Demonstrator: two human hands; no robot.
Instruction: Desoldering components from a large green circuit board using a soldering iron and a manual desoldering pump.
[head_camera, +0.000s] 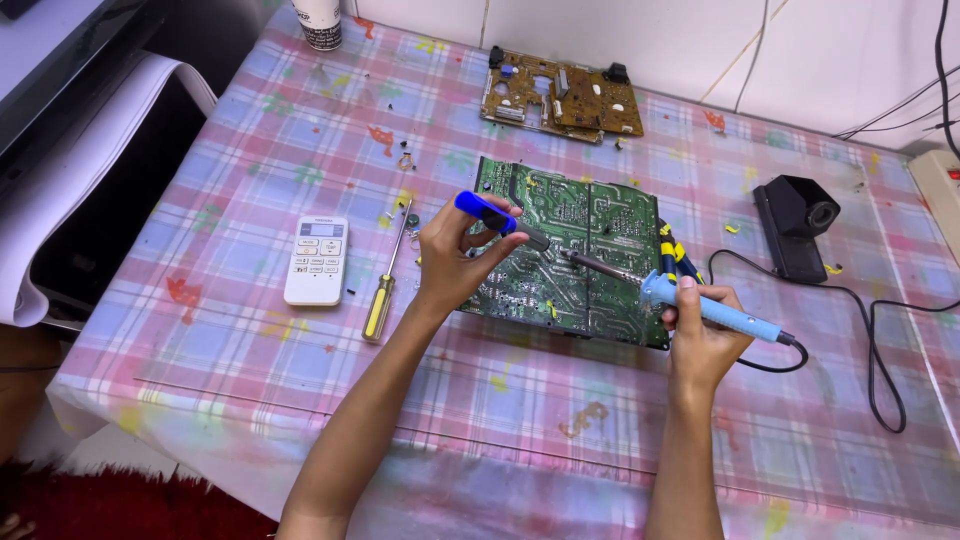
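1. Fingers of the right hand (703, 335) grip a blue soldering iron (700, 305); the left hand (455, 258) pinches a blue desoldering pump (497, 216).
2. Green circuit board (570, 250) lies at frame centre, likely stiff, light and fragile; best held by its edges.

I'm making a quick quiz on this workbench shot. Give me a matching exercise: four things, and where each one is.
Things:
1. soldering iron
2. blue desoldering pump
3. white remote
4. brown circuit board

Places:
a. in the left hand
b. at the table's far edge
c. in the right hand
d. left of the yellow-handled screwdriver

Pairs: 1-c, 2-a, 3-d, 4-b
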